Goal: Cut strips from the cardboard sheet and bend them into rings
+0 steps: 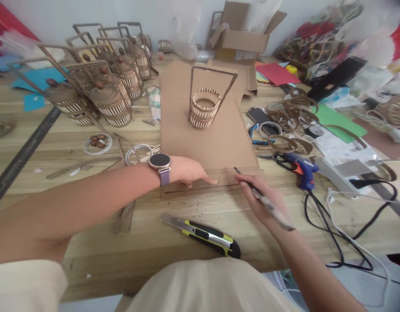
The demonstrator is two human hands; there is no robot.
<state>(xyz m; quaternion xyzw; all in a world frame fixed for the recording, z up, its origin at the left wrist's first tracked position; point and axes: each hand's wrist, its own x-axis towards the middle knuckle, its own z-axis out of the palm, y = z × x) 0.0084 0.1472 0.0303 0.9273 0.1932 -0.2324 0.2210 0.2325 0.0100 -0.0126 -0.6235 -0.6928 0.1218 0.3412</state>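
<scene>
My left hand (191, 171), a watch on its wrist, lies on the near edge of a brown cardboard sheet (180, 143), its index finger stretched to the right. In my right hand (265, 195) is a slim pen (268, 203), its dark tip close to the cardboard's near right edge. A small woven basket (204, 115) with a tall angular handle stands upright on the sheet. Between my body and the sheet lies a yellow and black utility knife (203, 236) with its blade out.
Several lidded baskets (110, 106) with handles crowd the back left. To the right are a blue glue gun (304, 171), a power strip (338, 175), tangled cables and coiled brown strips (291, 112). An open cardboard box (245, 41) stands behind.
</scene>
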